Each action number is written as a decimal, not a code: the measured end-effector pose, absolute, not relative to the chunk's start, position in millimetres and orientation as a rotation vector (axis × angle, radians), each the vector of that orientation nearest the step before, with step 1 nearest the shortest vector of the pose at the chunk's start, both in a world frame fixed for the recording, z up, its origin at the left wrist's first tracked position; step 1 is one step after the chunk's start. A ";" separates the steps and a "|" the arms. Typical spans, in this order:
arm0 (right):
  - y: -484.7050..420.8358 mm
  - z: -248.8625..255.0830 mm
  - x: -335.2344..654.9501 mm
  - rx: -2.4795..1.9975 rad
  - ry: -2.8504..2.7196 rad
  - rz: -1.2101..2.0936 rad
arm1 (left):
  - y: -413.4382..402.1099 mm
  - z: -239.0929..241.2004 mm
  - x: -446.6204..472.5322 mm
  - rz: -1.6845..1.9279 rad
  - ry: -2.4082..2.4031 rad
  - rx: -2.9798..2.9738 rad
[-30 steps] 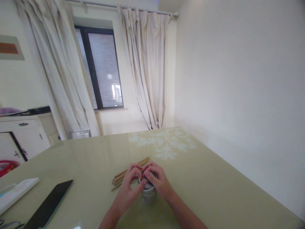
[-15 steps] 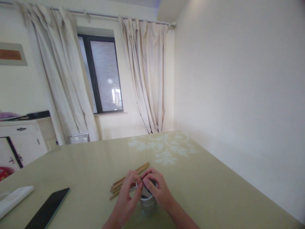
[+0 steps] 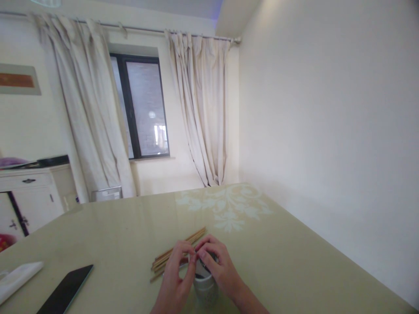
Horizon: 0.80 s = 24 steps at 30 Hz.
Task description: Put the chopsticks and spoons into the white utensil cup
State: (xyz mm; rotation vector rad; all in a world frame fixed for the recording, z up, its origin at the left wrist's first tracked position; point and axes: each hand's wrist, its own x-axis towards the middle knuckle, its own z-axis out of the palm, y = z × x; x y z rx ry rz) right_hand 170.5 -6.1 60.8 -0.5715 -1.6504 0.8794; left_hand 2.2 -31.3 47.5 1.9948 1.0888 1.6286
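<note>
Pretty bright room overall, with soft, even light and no hard shadows anywhere. The window itself looks greyish and dimmer than the walls, with just a small bright spot in the glass. The glossy table top picks up a pale sheen, strongest toward its far end. The wide lens bends stuff: the curtain rod bows and the right wall stretches out. The left hand, right hand and metal tin down at the bottom edge are soft and a bit smeared. Colours look washed out and yellowish.
</note>
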 end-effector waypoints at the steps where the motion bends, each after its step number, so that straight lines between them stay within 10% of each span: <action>1: -6.0 60.4 170.4 -0.574 -1.653 0.878 | -30.5 46.7 2.6 1.645 1.092 1.985; 24: -4.0 47.7 171.8 -0.668 -1.684 0.797 | -26.9 36.7 11.2 2.037 1.441 1.956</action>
